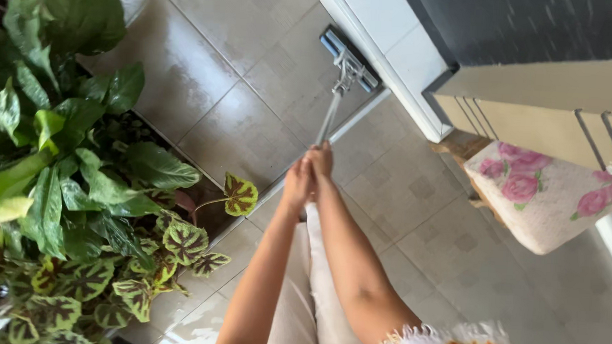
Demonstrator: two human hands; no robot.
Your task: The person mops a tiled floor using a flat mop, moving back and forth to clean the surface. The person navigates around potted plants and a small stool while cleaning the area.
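Mop (335, 90) in both hands, out in front of the person on the tiled floor (246, 113), head against the white wall base (395, 65). Long axis runs from the hands up and slightly right to the head, so it points away from the person toward the wall; pole tilted, not upright. Look: thin metal pole, metal bracket at the end, flat rectangular dark-grey head lying crosswise to the pole, flat on the tiles.

Largest first: tiled floor, grey-beige, glossy, partly sunlit. Planter bed (147, 132) along the left, sunk in the floor, full of big green leaves (56, 145) and smaller maroon-and-green patterned leaves (183, 242); soil dark, mostly hidden. Chair (475, 146), wooden, at right with a cream cushion (549, 195) printed with pink roses, under a tan counter (555, 87) edge with a dark top.

Left hand (297, 185) and right hand (320, 162) side by side at the pole's near end, touching each other; each grip wrapped tight around the pole, fingers pressed together. Beige trousers (299, 311) below the arms.
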